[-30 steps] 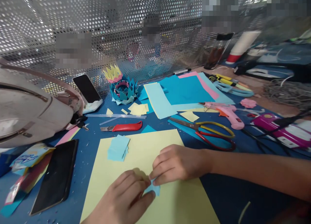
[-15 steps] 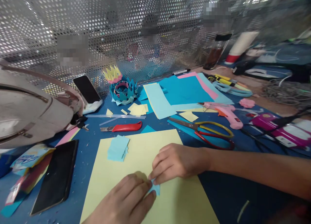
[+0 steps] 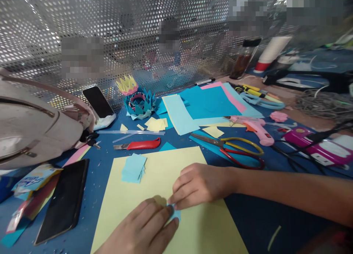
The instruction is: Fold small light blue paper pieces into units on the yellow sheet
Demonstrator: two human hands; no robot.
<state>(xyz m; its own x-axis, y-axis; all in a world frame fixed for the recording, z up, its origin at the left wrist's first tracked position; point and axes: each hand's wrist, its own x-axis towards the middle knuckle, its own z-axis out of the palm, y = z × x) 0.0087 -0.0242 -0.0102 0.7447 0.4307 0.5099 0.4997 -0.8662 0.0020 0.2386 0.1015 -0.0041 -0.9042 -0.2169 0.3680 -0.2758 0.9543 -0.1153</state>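
A small piece of light blue paper (image 3: 176,214) lies on a large pale yellow sheet (image 3: 217,232), mostly covered by my fingers. My left hand (image 3: 146,224) comes from below, its fingers closed on the lower left part of the paper. From the right, my right hand (image 3: 198,186) pinches the paper's upper edge with its fingertips. The fingertips of both hands nearly meet there. Higher on the yellow sheet rests a stack of light blue paper squares (image 3: 134,168).
Behind the sheet lie a red utility knife (image 3: 143,144), scissors (image 3: 228,147) and a pink glue gun (image 3: 255,127). A folded paper lotus (image 3: 139,103) stands near the perforated metal screen. At left are a backpack (image 3: 35,118) and a dark tablet (image 3: 64,199).
Almost nothing differs. My left thumb has shifted slightly on the small blue paper, and the view has moved a little.
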